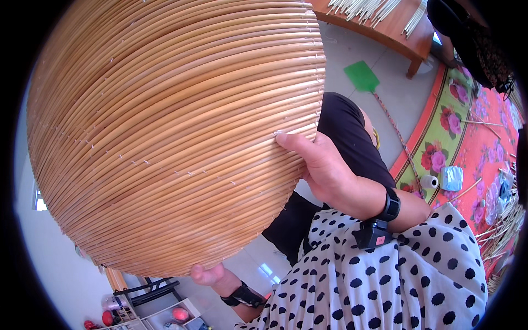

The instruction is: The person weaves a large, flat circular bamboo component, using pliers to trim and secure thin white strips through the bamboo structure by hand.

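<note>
A large mat of thin golden-brown reed-like sticks (181, 121), bound side by side with white thread, is held up and fills the left and middle of the head view. Short thread ends stick out along its stitch lines. My right hand (330, 170) grips its right edge, the thumb pressed on the face near a thread end and the fingers hidden behind. At the bottom edge, my left hand (209, 275) holds the mat with the thumb side showing. Its other fingers are out of sight underneath.
A wooden table (385, 30) at the back carries pale sticks. On the tiled floor lies a green fly swatter (361, 76). Right, a floral cloth (440, 132) bears a white roll (429, 181), a blue-white packet (452, 179) and sticks. A shelf (159, 319) stands lower left. Another person is upper right.
</note>
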A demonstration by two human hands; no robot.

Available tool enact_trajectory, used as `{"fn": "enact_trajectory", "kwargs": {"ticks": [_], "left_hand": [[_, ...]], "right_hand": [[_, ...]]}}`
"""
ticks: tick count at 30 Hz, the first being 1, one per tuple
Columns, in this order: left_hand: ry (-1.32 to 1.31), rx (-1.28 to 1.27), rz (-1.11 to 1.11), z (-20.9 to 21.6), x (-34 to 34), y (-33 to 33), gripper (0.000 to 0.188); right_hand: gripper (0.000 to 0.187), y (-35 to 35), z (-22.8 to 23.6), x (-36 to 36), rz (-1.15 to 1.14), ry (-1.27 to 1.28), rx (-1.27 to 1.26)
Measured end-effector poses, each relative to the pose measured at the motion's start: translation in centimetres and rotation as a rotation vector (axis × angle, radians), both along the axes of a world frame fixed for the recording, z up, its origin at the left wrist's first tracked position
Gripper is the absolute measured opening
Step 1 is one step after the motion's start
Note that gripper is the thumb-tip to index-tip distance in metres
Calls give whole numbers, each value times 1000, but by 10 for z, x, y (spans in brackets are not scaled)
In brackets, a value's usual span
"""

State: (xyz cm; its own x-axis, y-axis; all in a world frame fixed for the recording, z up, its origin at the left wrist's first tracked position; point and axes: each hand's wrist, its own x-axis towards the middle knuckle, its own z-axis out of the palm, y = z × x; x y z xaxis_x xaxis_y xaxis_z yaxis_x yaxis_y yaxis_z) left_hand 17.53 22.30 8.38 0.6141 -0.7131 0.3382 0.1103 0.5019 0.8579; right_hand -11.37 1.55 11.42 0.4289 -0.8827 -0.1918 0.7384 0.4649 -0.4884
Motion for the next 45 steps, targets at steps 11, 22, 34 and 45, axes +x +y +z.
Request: {"fn": "enact_trajectory", "kwargs": {"ticks": [11,22,34,45], "left_hand": [[-41,3,31,5,7,5,88],[-103,-5,71,-11,19,13,87],[124,-69,276,37,17,-2,80],[88,30,406,59,37,1,78]], "right_hand": [[50,1,-4,0,34,-21,-48],[51,1,-13,7,-10,-7,-8],[49,-12,-23,-10,485,599,-310],[53,-4,-44,-3,-509,1259,-1598]]}}
